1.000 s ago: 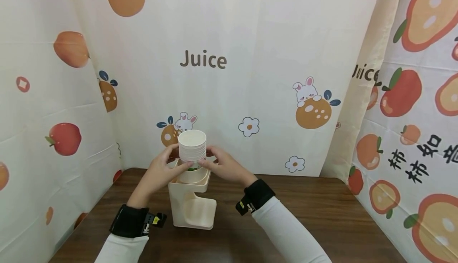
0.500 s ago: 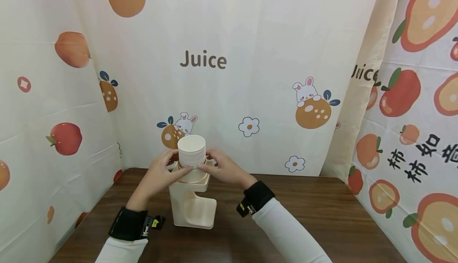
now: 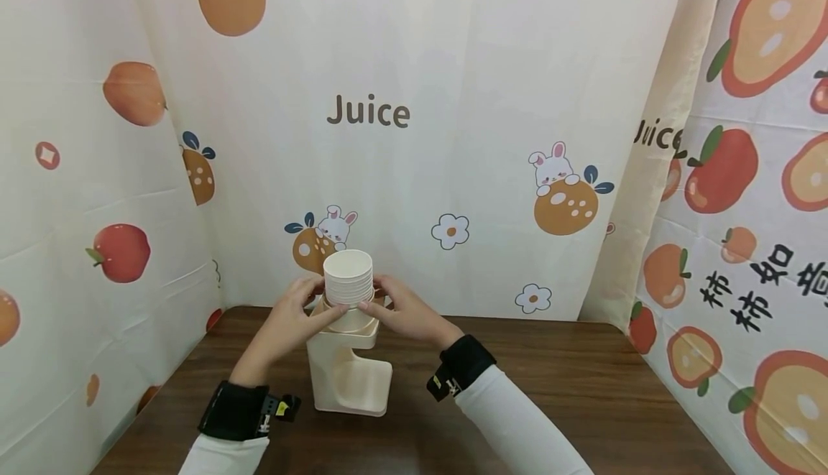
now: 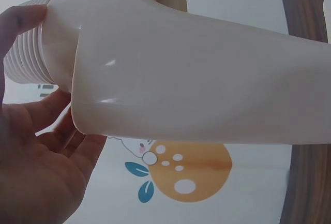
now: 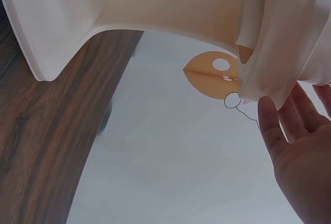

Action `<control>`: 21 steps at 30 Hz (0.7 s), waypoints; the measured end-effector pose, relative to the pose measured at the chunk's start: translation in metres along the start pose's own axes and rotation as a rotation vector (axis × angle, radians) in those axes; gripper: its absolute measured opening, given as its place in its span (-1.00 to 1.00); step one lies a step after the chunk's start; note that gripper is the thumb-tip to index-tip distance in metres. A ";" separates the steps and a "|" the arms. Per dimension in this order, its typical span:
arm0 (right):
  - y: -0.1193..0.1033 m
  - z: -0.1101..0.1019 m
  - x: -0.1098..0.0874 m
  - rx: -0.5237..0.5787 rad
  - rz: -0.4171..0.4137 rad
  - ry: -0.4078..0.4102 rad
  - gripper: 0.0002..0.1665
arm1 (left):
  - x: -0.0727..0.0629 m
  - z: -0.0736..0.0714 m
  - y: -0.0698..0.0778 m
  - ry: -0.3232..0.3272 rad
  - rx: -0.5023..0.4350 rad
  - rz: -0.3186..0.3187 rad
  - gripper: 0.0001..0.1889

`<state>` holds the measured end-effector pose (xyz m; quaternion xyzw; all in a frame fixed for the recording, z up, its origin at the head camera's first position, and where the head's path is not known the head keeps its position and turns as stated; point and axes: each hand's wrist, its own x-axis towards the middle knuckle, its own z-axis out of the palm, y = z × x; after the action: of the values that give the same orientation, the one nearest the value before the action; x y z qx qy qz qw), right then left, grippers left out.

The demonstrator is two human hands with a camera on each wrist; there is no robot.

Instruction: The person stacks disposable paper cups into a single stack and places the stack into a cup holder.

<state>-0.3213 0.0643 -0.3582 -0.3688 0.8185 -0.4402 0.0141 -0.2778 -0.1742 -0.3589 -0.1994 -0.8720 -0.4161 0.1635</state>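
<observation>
A stack of white paper cups (image 3: 348, 279) stands upside down or upright, I cannot tell which, in the round collar (image 4: 61, 30) of a cream plastic cup dispenser (image 3: 352, 378). My left hand (image 3: 299, 313) holds the stack's lower part from the left, thumb at the front by the collar. From the right, my right hand (image 3: 410, 311) holds the same place, the two thumbs almost meeting. In the right wrist view, fingers (image 5: 269, 123) reach the dispenser's upper edge. A white cup part (image 5: 251, 14) shows inside the dispenser's opening. The stack's far side is hidden.
The dispenser stands on a dark brown wooden table (image 3: 530, 389), near its back left. Behind it hangs a pale curtain (image 3: 485, 173) printed with fruit, rabbits and flowers. More printed cloth (image 3: 718, 259) borders the right side.
The cup stack has moved down into the dispenser's collar with both hands on it. Green markings low on the stack, visible a second ago, are now covered.
</observation>
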 end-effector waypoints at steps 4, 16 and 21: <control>0.001 0.001 0.000 -0.006 0.013 -0.001 -0.36 | -0.001 0.001 -0.001 0.000 -0.004 -0.016 -0.28; -0.005 -0.005 0.001 -0.036 0.009 0.029 -0.30 | 0.002 -0.002 0.001 -0.024 -0.104 -0.032 -0.28; -0.009 -0.008 0.004 -0.029 -0.024 0.047 -0.29 | 0.007 -0.004 0.003 -0.023 -0.168 -0.012 -0.30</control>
<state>-0.3219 0.0640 -0.3453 -0.3685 0.8205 -0.4368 -0.0157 -0.2818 -0.1743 -0.3520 -0.2119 -0.8372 -0.4863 0.1334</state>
